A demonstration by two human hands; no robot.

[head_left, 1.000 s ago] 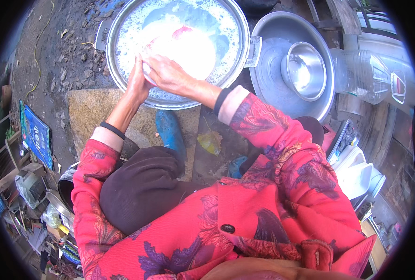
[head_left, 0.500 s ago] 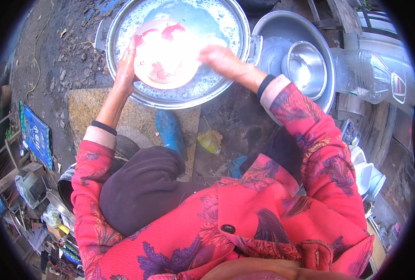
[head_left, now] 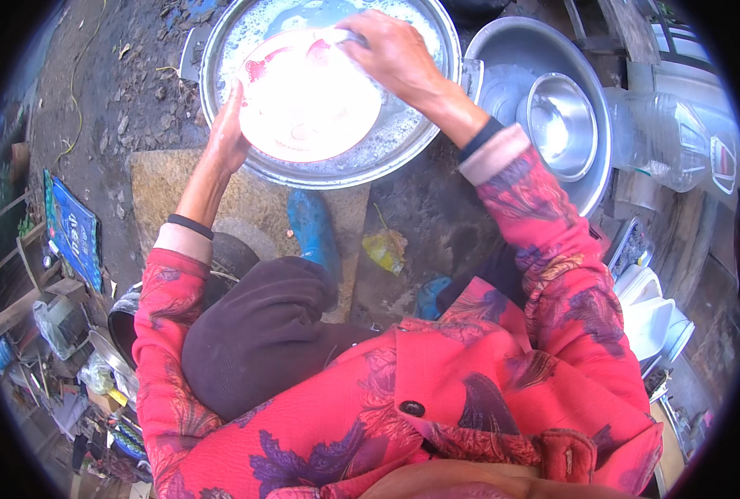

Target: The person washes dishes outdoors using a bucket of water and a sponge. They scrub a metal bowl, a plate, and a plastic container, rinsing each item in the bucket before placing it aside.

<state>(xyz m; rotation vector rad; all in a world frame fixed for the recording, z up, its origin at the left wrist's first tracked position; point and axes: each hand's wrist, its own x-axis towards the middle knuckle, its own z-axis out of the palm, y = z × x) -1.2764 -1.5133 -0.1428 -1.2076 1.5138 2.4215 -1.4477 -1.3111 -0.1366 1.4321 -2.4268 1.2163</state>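
A large metal basin [head_left: 436, 125] of soapy water stands on the ground in front of me. Over it I hold a round white plate with red markings [head_left: 307, 96], tilted toward me. My left hand [head_left: 227, 133] grips the plate's left rim. My right hand [head_left: 391, 50] presses on the plate's upper right edge, closed around something small and pale that I cannot make out. Both sleeves are red with a floral pattern.
A second metal basin [head_left: 503, 50] at the right holds a smaller steel bowl [head_left: 561, 125]. A clear plastic container [head_left: 678, 141] lies farther right. White dishes [head_left: 653, 316] are stacked at the right. A flat stone [head_left: 158, 187], blue boots [head_left: 311, 229] and cluttered shelves [head_left: 45, 299] lie at left.
The plate has been lifted and tilted up out of the water. My right hand has swept from the plate's left side across to its upper right edge.
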